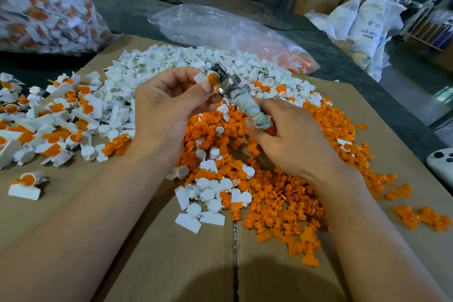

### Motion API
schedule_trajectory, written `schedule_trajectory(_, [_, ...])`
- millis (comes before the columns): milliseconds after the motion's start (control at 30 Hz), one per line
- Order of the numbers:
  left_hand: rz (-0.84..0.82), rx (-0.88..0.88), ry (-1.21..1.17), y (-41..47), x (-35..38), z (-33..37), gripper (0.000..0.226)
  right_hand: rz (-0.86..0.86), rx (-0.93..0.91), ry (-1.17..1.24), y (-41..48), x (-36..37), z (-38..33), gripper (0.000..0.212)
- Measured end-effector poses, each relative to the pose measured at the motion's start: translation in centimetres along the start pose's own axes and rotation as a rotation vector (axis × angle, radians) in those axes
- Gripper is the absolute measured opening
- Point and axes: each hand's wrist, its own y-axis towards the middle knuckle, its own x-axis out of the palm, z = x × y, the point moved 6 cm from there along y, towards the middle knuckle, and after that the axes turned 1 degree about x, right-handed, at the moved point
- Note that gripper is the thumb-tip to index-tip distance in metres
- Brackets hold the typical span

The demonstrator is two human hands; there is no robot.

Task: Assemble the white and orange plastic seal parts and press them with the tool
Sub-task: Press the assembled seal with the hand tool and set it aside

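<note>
My left hand [169, 103] pinches a white and orange seal [207, 78] between thumb and fingers, held above the piles. My right hand [291, 137] grips the cloth-wrapped handle of the metal pressing tool [245, 95]. The tool's metal head [225, 77] sits against the seal's orange part. Below the hands lie a heap of loose orange parts [282, 193] and a heap of loose white parts [176, 61]. Assembled white and orange seals [56, 120] are spread at the left.
Everything lies on flattened cardboard [171, 252] over a dark table. A clear plastic bag [220, 29] lies behind the piles. A large bag of finished seals [44, 5] stands at the far left. A white controller-like device [441, 162] sits at the right edge.
</note>
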Motion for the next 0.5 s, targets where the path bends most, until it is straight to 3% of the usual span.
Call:
schedule_trajectory(200, [0.013,-0.006,-0.019,0.01,-0.12,-0.05,0.012,-0.023,-0.007,0.025,-0.09,0.22,-0.1,0.015])
schedule_trajectory(367, [-0.006,-0.002,-0.002,-0.06,0.1,-0.09,0.009,-0.009,-0.025,0.022,-0.25,0.01,-0.34,0.031])
schedule_trajectory(500, [-0.013,0.001,0.004,-0.03,0.14,0.01,0.011,-0.015,-0.024,-0.007,-0.27,-0.07,-0.36,0.029])
